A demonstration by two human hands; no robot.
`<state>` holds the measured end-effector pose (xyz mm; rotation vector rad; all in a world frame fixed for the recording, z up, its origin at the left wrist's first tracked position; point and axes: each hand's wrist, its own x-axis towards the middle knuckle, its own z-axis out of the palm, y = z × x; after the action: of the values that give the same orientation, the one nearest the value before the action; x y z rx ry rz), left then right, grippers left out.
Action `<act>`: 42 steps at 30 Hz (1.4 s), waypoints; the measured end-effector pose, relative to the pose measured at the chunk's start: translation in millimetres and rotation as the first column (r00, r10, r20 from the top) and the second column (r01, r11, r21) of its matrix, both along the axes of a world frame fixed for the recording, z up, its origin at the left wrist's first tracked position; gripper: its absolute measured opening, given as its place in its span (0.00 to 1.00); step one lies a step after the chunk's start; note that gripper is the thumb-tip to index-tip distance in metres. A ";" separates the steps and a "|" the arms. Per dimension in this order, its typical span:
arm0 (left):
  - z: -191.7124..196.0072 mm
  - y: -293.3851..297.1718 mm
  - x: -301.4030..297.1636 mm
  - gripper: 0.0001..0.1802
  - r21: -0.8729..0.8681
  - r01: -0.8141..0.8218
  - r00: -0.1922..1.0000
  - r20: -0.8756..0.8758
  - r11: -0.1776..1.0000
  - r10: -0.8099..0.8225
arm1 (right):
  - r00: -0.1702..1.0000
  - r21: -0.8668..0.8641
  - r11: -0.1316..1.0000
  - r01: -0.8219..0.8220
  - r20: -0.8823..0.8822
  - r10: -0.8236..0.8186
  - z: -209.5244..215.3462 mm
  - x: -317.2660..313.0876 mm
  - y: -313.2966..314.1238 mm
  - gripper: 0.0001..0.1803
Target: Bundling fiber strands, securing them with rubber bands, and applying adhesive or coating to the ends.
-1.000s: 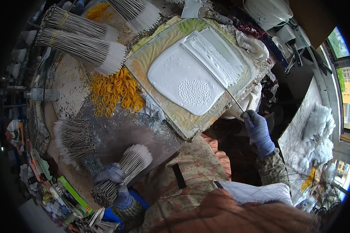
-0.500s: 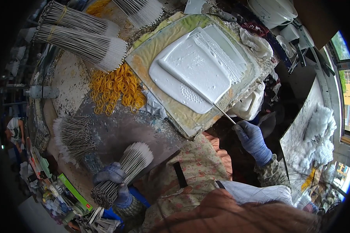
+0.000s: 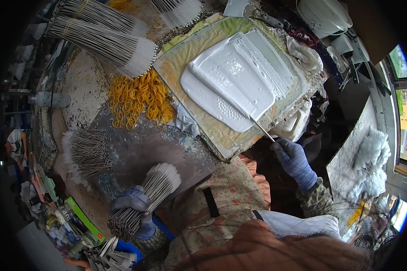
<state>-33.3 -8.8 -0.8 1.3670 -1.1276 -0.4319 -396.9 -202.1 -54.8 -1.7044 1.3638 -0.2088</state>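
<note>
My left hand (image 3: 133,202), in a blue-grey glove, is closed round a bundle of thin wire-handled brushes (image 3: 162,181). Their white bristle ends fan out up and to the right, and the looped wire ends stick out below the hand. In its glove, my right hand (image 3: 297,163) grips the end of a thin rod (image 3: 263,129). The rod's far end runs into thick white paste (image 3: 239,74), along a raised ridge; paste hides its shape there. This paste lies spread over a stained, cloth-covered board (image 3: 169,70), with a dimpled patch near its front edge.
Yellow rubber bands (image 3: 138,101) are heaped left of the board. Tied wire brush bundles (image 3: 117,47) lie at the far left, and a loose brush pile (image 3: 88,156) sits nearer. White bristly bundles (image 3: 373,153) rest on a right-hand panel (image 3: 348,167). A white bucket (image 3: 325,17) stands far right.
The view has shifted slightly, so the board and brush bundles appear a little further right. Both hands keep their holds, with the rod still in the paste.
</note>
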 end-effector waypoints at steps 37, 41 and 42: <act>2.9 -9.1 -5.0 0.17 -0.078 0.027 0.999 -0.025 0.997 -0.029 | 0.972 0.058 0.977 0.204 0.103 -0.209 -16.9 -9.0 0.2 0.14; 1.8 -6.6 -3.4 0.17 -0.064 0.039 0.999 -0.015 0.997 -0.041 | 0.948 0.062 0.955 0.291 0.119 -0.296 -18.8 -16.0 -8.6 0.12; 0.5 -6.4 -3.6 0.18 -0.055 0.035 0.999 -0.018 0.998 -0.036 | 0.931 0.078 0.940 0.331 0.137 -0.339 -19.6 -18.1 -10.5 0.12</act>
<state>-36.9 -15.2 -0.3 1.2942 -1.1416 -0.4353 -415.0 -212.6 -74.4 -1.3730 1.5270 -0.4790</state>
